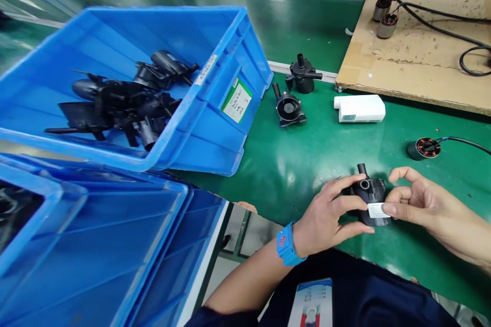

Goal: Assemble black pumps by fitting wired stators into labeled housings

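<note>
A black pump housing (pixel 371 191) with a short upright pipe stands at the table's front edge. My left hand (pixel 330 212), with a blue wrist strap, wraps its thumb and fingers round the left side of the housing. On the housing's front lies a small white label (pixel 378 210). My right hand (pixel 418 199) pinches the label's right end between thumb and forefinger, against the housing. Farther back sit two similar black pump parts, one upright (pixel 303 74) and one on its side with a round opening (pixel 289 107).
A blue bin (pixel 199 138) of black pump parts stands at the left, above more blue bins (pixel 115 245). A white bottle-shaped block (pixel 360 109) lies behind my hands. A motor stator (pixel 424 148) with a cable is at the right. Cardboard (pixel 414 61) bears two more motors.
</note>
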`<state>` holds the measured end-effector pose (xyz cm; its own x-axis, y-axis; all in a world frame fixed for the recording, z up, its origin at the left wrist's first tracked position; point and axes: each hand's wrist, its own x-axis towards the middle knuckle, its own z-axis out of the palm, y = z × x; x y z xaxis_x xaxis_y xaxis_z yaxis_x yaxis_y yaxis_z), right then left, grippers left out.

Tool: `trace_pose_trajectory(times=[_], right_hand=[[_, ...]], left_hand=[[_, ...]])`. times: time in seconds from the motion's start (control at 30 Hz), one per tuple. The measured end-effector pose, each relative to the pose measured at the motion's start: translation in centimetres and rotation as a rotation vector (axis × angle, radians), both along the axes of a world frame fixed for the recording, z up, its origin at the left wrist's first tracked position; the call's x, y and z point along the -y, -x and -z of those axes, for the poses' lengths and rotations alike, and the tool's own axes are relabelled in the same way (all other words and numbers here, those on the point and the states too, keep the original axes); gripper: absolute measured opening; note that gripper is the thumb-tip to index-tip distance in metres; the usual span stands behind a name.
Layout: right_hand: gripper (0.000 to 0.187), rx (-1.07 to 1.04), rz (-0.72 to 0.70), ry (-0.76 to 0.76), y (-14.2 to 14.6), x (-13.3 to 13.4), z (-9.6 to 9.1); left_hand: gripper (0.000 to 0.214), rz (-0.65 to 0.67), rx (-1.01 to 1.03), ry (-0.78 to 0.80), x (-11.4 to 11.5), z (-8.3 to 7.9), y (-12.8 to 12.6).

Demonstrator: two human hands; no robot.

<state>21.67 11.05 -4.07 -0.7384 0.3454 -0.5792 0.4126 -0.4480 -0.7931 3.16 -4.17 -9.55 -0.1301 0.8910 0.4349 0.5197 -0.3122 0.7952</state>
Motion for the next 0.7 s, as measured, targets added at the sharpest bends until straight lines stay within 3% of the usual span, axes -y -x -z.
trace_pose_trajectory(times=[0.37,0.7], right_hand=[[0.057,0.069,0.019,-0.097,0.40,0.50,-0.35],[0.053,0.033,-0.009,-0.094,0.34,0.34,-0.11]], left_hand=[[0.029,-0.014,-0.056,-0.003,0.07,0.37,0.01],[0.027,-0.021,-0.089,0.031,0.21,0.14,0.00]])
